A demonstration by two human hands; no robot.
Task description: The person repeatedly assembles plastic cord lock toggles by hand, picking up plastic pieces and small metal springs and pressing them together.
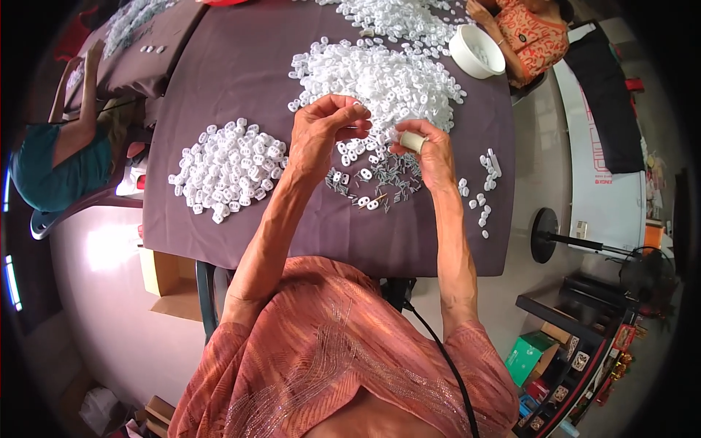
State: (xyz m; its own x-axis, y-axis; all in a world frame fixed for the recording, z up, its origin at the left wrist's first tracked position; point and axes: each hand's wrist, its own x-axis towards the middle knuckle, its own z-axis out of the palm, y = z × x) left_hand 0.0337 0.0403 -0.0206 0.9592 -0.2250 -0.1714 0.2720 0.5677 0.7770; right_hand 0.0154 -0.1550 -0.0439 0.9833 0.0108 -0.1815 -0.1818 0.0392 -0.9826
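Above the near edge of a big heap of small white plastic pieces with two holes [380, 77], my left hand [321, 131] is closed in a pinch. Whatever lies between its thumb and fingertips is too small to name. Just to its right, my right hand [432, 155] is curled closed, its fingertips partly hidden. A pale beige band [413, 141] shows at its fingers; I cannot tell if it is worn or held. Below the hands lie many small grey pins [394, 179], with a few white two-hole pieces [372, 205] among them and a thin tan stick [374, 201].
A separate white pile [230, 168] lies left on the brown tablecloth [328, 237]. Loose white pieces [482, 201] are scattered at right. Beyond the heap stand a white bowl [477, 52] and a person in orange [529, 36]. Another person in teal [62, 160] sits left.
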